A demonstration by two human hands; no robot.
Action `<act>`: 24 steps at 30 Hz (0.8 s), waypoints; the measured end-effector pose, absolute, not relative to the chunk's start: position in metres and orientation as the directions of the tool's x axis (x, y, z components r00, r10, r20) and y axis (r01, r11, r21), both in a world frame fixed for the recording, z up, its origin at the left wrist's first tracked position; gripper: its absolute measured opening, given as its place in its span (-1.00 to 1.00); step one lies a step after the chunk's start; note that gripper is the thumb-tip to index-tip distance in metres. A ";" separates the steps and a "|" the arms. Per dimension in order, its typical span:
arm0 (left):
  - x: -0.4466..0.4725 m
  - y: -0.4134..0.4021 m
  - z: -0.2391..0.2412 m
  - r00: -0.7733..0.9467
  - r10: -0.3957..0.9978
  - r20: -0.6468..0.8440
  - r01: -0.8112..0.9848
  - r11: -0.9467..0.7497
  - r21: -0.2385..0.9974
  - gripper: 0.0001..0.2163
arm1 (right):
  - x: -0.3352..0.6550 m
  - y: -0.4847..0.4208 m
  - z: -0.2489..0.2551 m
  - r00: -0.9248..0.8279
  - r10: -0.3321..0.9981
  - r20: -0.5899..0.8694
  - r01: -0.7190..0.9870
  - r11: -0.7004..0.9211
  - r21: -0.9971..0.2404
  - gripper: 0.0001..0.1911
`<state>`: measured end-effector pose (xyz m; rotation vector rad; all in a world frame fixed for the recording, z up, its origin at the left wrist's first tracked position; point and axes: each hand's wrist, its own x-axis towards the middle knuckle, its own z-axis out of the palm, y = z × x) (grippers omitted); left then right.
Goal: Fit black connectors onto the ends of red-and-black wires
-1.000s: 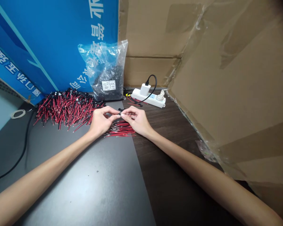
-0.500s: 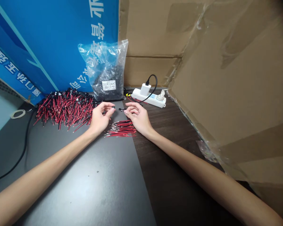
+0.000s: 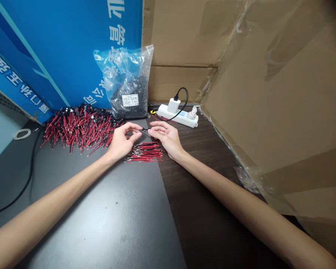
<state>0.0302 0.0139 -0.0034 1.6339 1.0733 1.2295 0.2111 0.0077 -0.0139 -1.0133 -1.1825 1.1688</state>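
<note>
My left hand (image 3: 123,140) pinches a small black connector (image 3: 143,130) between thumb and forefinger. Facing it, my right hand (image 3: 168,139) is closed with its fingertips on a thin black wire (image 3: 147,135), whose end meets or lies right beside the connector; the exact contact is too small to tell. Below the fingertips, a row of red and black wires (image 3: 147,152) with bare metal ends lies on the grey mat. Part of that row is hidden behind my hands.
A large heap of red and black wires with black connectors (image 3: 78,129) lies at the left. Behind stands a clear bag of black parts (image 3: 130,93). A white power strip (image 3: 182,116) with a plugged-in adapter is at the back right. Cardboard (image 3: 274,112) walls the right side.
My left hand has moved right, bringing the black connector up close to my right fingertips. The gap between the two hands has narrowed. The view has shifted slightly.
</note>
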 end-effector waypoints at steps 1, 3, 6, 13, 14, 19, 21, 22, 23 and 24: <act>0.030 0.014 -0.003 0.166 0.944 0.283 0.161 -0.310 0.937 -0.82 | 0.211 0.007 -0.014 0.000 0.990 0.140 -0.124 0.139 -0.982 -0.61; 0.030 0.013 -0.003 0.167 0.947 0.275 0.169 -0.302 0.938 -0.81 | 0.211 0.007 -0.013 -0.005 0.989 0.147 -0.116 0.146 -0.983 -0.60; 0.030 0.013 -0.003 0.163 0.950 0.268 0.174 -0.295 0.939 -0.80 | 0.211 0.007 -0.014 -0.009 0.987 0.159 -0.101 0.157 -0.982 -0.60; 0.030 0.012 -0.002 0.173 0.950 0.259 0.186 -0.289 0.939 -0.79 | 0.211 0.007 -0.013 -0.013 0.987 0.161 -0.123 0.158 -0.980 -0.60; 0.030 0.012 -0.001 0.174 0.950 0.258 0.186 -0.289 0.939 -0.79 | 0.211 0.007 -0.013 -0.014 0.987 0.161 -0.129 0.158 -0.979 -0.60; 0.030 0.012 -0.001 0.178 0.946 0.269 0.195 -0.302 0.933 -0.80 | 0.211 0.007 -0.014 -0.030 0.984 0.175 -0.109 0.171 -0.979 -0.61; 0.030 0.012 -0.002 0.176 0.946 0.274 0.194 -0.306 0.932 -0.80 | 0.211 0.007 -0.015 -0.033 0.983 0.181 -0.094 0.177 -0.980 -0.61; 0.030 0.012 -0.002 0.174 0.946 0.275 0.193 -0.306 0.932 -0.81 | 0.212 0.008 -0.015 -0.033 0.983 0.183 -0.090 0.179 -0.980 -0.60; 0.030 0.012 -0.002 0.173 0.946 0.274 0.191 -0.305 0.933 -0.80 | 0.212 0.008 -0.016 -0.032 0.982 0.185 -0.088 0.181 -0.980 -0.60; 0.030 0.012 -0.002 0.174 0.946 0.273 0.191 -0.304 0.933 -0.80 | 0.212 0.008 -0.016 -0.031 0.982 0.187 -0.087 0.183 -0.979 -0.60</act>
